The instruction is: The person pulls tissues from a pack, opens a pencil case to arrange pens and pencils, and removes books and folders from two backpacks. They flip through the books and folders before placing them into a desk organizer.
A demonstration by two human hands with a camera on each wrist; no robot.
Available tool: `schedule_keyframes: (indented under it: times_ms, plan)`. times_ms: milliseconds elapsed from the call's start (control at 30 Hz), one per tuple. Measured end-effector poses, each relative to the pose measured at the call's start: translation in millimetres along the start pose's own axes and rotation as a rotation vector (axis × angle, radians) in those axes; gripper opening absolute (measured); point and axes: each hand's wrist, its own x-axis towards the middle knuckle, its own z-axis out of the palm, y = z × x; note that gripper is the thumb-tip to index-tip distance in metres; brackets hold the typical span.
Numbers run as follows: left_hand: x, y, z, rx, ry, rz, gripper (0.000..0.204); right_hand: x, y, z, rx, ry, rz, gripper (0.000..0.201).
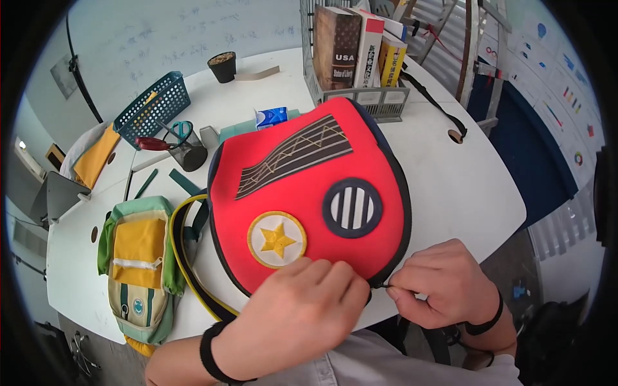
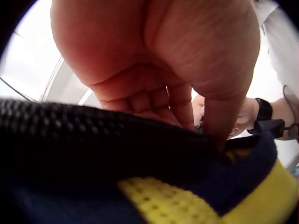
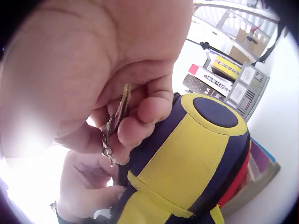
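Observation:
A red backpack [image 1: 290, 186] with a star patch, a striped round patch and a guitar-neck pattern lies on the white table. At its near edge my left hand [image 1: 299, 315] grips the rim, thumb on one side and fingers on the other; the black zipper [image 2: 60, 123] runs close by in the left wrist view. My right hand [image 1: 444, 283], just right of it, pinches the zipper pull [image 1: 384, 286] at the bag's lower right corner. A flat charm with a small metal chain [image 3: 107, 149] shows between the right fingers. Yellow and navy panels [image 3: 187, 154] cover the bag's other side.
A smaller green and beige backpack [image 1: 145, 302] lies to the left. Behind stand a mesh pen cup [image 1: 190, 154], a teal basket [image 1: 170, 93], a plant pot [image 1: 223, 69] and a grey rack [image 1: 393, 106] of books [image 1: 335, 48]. A blue tissue pack [image 1: 271, 118] sits behind the red bag.

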Motion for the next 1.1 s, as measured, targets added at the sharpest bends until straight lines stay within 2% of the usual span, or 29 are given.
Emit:
schedule_keyframes:
  times_ms: [67,200,267,300,367,400,467,500,533,567,600,633,667,700,733,767,800,833,867,900,933,967,1000,1033,1100]
  plan:
    - [0,-5,3,0.021,-0.057,0.129,0.017,-1,5,-5,-0.024,0.0,-0.002,0.009]
    - [-2,-5,-17,-0.013,-0.121,0.216,0.022,1,28,-26,-0.083,0.096,0.089,0.008]
    - [-5,-1,-18,0.004,-0.129,0.255,0.023,16,57,-32,-0.038,0.249,0.251,0.01]
    - [-3,5,-20,-0.016,-0.155,0.265,0.014,29,69,-34,-0.033,0.255,0.235,0.01]
    - [-5,10,-21,-0.042,-0.263,0.261,0.018,51,89,-31,0.139,0.217,0.355,0.01]
    - [-6,6,-23,-0.028,-0.262,0.242,0.018,53,98,-23,0.149,0.209,0.335,0.01]
    - [-17,-7,-30,-0.101,-0.086,0.2,0.021,64,118,-1,0.326,0.321,0.242,0.009]
    - [-38,-16,-30,-0.147,0.112,0.113,0.022,60,124,-7,0.425,0.324,0.378,0.019]
    - [-50,-22,-54,-0.118,0.184,-0.019,0.024,56,130,-3,0.547,0.42,0.407,0.033]
    - [-79,-37,-65,0.0,0.272,-0.201,0.02,51,128,-2,0.564,0.355,0.556,0.045]
    - [-103,-45,-79,0.04,0.347,-0.53,0.019,43,125,-3,0.575,0.292,0.708,0.058]
    - [-129,-69,-88,0.199,0.436,-0.714,0.017,30,125,-1,0.533,0.149,0.709,0.071]
    - [-166,-94,-99,0.236,0.432,-0.948,0.026,16,123,3,0.486,0.006,0.707,0.085]
    - [-211,-118,-102,0.476,0.372,-1.002,0.039,6,116,8,0.618,-0.042,0.595,0.105]
    - [-259,-139,-100,0.718,0.31,-1.051,0.051,-3,123,27,0.549,0.073,0.477,0.113]
    - [-315,-160,-97,0.724,0.31,-1.058,0.051,-5,120,31,0.65,0.093,0.494,0.111]
    - [-371,-177,-94,0.726,0.316,-1.276,0.063,-6,115,35,0.753,0.113,0.517,0.109]
    - [-370,-175,-97,0.722,0.323,-1.491,0.075,-1,111,40,0.756,0.113,0.519,0.109]
    - [-366,-176,-100,0.72,0.323,-1.491,0.075,6,106,45,0.809,0.17,0.534,0.099]
    - [-362,-175,-105,0.433,0.311,-1.634,0.076,11,103,48,0.859,0.223,0.548,0.091]
    - [-348,-168,-108,0.134,0.298,-1.759,0.077,14,102,48,0.852,0.212,0.548,0.091]
    - [-346,-166,-106,0.047,0.269,-1.696,0.064,18,102,48,1.026,0.19,0.632,0.08]
    - [-345,-166,-106,0.042,0.28,-1.697,0.064,22,102,47,1.2,0.171,0.712,0.072]
    - [-344,-165,-106,-0.009,0.302,-1.683,0.058,31,93,50,1.261,0.224,0.707,0.061]
    - [-364,-170,-103,-0.133,0.369,-1.625,0.041,41,83,54,1.339,0.238,0.674,0.062]
